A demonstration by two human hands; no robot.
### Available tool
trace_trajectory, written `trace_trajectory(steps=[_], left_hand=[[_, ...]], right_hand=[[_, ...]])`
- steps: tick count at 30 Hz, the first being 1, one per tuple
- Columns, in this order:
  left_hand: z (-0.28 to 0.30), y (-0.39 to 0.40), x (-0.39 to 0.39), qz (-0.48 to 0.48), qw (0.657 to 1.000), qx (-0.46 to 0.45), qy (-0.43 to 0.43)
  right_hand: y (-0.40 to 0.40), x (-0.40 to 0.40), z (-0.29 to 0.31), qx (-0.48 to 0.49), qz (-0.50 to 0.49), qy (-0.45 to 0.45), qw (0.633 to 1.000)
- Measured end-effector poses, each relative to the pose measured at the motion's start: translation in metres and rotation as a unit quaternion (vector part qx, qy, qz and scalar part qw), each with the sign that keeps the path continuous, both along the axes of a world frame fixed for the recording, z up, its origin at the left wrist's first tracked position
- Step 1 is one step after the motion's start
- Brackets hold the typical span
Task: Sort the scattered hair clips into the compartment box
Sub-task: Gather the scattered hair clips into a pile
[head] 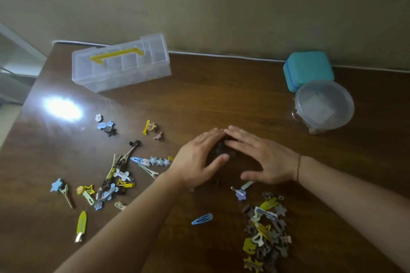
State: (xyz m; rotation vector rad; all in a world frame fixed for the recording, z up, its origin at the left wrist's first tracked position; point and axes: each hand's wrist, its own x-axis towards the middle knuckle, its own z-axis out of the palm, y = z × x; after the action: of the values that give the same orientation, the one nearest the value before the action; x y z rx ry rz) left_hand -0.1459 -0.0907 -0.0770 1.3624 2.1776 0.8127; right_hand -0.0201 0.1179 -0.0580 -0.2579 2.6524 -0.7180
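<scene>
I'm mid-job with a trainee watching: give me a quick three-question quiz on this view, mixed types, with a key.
1. True or false: the compartment box stands with its lid shut at the table's far left.
2. Which lies nearest the camera on the left? A) yellow clip B) blue star clip C) teal case
3. Fill in: the left hand and right hand cup a small heap of ____-coloured clips.

Key: 1 true; 2 A; 3 dark
</scene>
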Motion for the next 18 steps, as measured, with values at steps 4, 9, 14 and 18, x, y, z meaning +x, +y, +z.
trace_trajectory(steps=[4,9,14,18], left_hand=[[0.001,-0.016,0.032,-0.032,0.999,0.009,-0.007],[0.001,-0.03,0.057,-0.064,0.997,0.032,-0.026],[0.002,-0.04,0.07,-0.075,0.996,0.048,-0.011],[0.012,-0.042,0.048,0.001,0.996,0.084,0.02]], right_hand=[[-0.013,0.036,0.001,-0.028,0.0,0.018,0.999],[-0.03,0.073,-0.001,-0.046,-0.006,0.028,0.999],[-0.039,0.079,0.006,-0.045,-0.014,0.055,0.997],[-0.049,0.04,0.019,-0.054,-0.046,0.092,0.993]])
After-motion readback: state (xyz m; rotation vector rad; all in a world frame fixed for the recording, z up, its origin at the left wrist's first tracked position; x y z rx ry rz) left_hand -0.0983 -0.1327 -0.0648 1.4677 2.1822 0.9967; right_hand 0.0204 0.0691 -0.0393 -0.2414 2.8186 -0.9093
